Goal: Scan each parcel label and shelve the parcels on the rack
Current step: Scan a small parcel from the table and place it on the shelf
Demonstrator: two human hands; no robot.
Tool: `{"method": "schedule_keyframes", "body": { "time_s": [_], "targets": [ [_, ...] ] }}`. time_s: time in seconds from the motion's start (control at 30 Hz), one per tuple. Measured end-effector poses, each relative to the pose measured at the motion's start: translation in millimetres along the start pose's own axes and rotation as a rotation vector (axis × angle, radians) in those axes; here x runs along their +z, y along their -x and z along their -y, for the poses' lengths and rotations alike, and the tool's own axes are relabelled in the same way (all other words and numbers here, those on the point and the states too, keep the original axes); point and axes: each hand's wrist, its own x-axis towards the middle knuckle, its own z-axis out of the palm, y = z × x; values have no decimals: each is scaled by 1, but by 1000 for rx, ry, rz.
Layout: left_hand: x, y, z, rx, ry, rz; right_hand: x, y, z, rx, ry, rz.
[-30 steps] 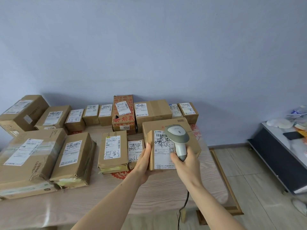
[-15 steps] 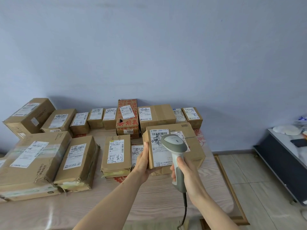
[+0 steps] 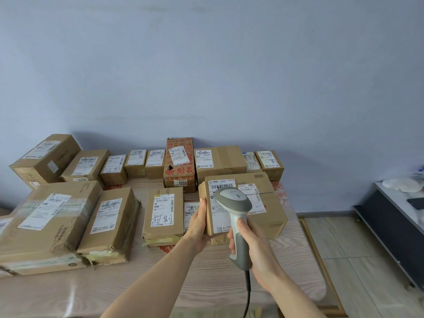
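Note:
My left hand (image 3: pixel 199 226) grips the left edge of a small cardboard parcel (image 3: pixel 215 214) and holds it upright, its white label facing me. It stands in front of a bigger brown box (image 3: pixel 268 210) on the wooden table (image 3: pixel 137 285). My right hand (image 3: pixel 252 246) is closed around the handle of a grey-and-white corded barcode scanner (image 3: pixel 234 203). The scanner head sits just in front of the label and hides part of it. No rack is in view.
Many labelled cardboard parcels cover the table: a back row along the wall with a red-printed box (image 3: pixel 179 164), large boxes at left (image 3: pixel 46 216), a flat parcel (image 3: pixel 163 216) left of my hand. A dark cabinet (image 3: pixel 390 228) stands right, across tiled floor.
My right hand has drawn the scanner back and down from the label, its head now tipped up at the parcel. The held parcel stays upright in my left hand.

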Motion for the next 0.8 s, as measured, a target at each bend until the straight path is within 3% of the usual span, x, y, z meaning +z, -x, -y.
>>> {"method": "schedule_keyframes", "body": {
  "time_s": [0.8],
  "targets": [
    [1, -3, 1, 17, -10, -1, -5, -3, 2, -33, -15, 24]
  ]
}}
